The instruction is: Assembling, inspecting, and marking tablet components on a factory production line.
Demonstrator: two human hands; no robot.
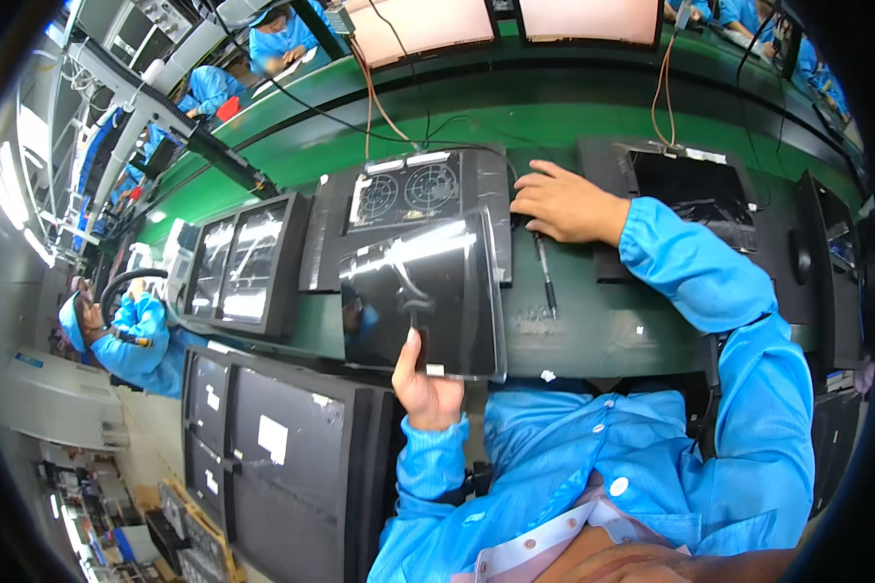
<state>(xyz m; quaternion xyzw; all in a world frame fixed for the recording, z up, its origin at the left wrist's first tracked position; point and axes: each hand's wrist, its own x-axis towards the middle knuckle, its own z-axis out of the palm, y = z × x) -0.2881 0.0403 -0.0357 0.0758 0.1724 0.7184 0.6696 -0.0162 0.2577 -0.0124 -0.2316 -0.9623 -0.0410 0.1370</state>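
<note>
- Green bench [603, 340] spans the view from where I stand; a screen [403, 189] with ringed patterns sits on it, partly hidden by a glossy panel [447, 301].
- The panel tilts in front of that screen, by the bench's near edge; the left hand [430, 389] grips its lower edge, thumb on the face, fingers out of sight behind.
- The right hand [566, 204] is loosely open, palm down, near a pen [546, 272]; I cannot tell whether it touches anything.
- Good handling, I judge, keeps that thumb close to the rim; pressing further in could smudge the face; a second hand at another edge would steady it.
</note>
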